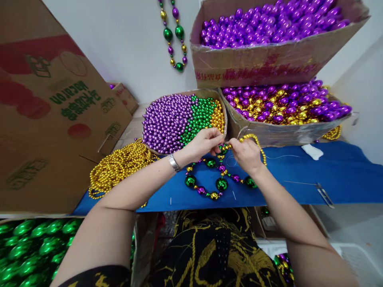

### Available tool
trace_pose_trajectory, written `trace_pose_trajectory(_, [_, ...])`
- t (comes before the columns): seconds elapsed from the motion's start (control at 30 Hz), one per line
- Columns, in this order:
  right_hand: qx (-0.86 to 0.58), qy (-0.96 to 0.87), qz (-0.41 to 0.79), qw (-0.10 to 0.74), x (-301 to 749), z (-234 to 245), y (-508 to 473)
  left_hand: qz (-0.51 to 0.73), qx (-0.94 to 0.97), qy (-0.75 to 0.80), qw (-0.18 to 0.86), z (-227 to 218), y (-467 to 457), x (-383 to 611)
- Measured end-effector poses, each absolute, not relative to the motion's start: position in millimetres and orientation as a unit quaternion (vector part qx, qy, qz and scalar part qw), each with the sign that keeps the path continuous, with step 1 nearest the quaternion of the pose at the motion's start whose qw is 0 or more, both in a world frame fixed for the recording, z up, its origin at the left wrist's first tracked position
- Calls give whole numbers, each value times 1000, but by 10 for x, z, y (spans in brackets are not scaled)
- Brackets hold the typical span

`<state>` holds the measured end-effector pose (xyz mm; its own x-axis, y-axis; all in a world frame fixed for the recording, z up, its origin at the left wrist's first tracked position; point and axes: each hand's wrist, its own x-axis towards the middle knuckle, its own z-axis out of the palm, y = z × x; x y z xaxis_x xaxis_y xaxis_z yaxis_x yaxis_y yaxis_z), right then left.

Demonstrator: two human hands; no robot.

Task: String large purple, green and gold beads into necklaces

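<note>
The tall brown carton (44, 139) at left carries large green characters (70, 101) and small green logos (109, 105), all turned askew; I cannot read them surely. Red Chinese characters (266, 69) run upside down along the front of the upper carton (215, 59), too faint to make out. The bead necklace (222, 184) lies looped on the blue-covered bench (344, 171) before the person, one end lifted between the hands: big glossy green balls, smaller purple and gold ones, tiny beads in between. The left hand (206, 145) pinches that end between thumb and fingers, beside a green ball; the right hand (247, 155) has its fingers curled, pinching the strand next to gold beads. A string of small gold beads (254, 137) arcs behind the right hand.
</note>
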<state>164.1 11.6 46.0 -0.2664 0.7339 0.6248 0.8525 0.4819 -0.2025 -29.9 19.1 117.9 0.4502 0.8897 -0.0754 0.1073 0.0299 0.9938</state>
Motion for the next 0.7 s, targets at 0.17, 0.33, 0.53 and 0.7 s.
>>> trace_pose_trajectory(0.17, [-463, -799, -139, 358, 1544, 278, 160, 279, 596, 409, 632, 1066, 189, -366])
trace_pose_trajectory(0.33, [-460, -757, 105, 451, 1535, 325, -7, 361, 567, 410, 616, 1059, 176, -343])
trace_pose_trajectory(0.53, [-484, -739, 189, 429, 1787, 656, -185, 380, 611, 433, 544, 1053, 126, -309])
trace_pose_trajectory(0.7, [-444, -804, 119, 377, 1749, 825, -50, 355, 642, 415, 538, 1085, 75, -196])
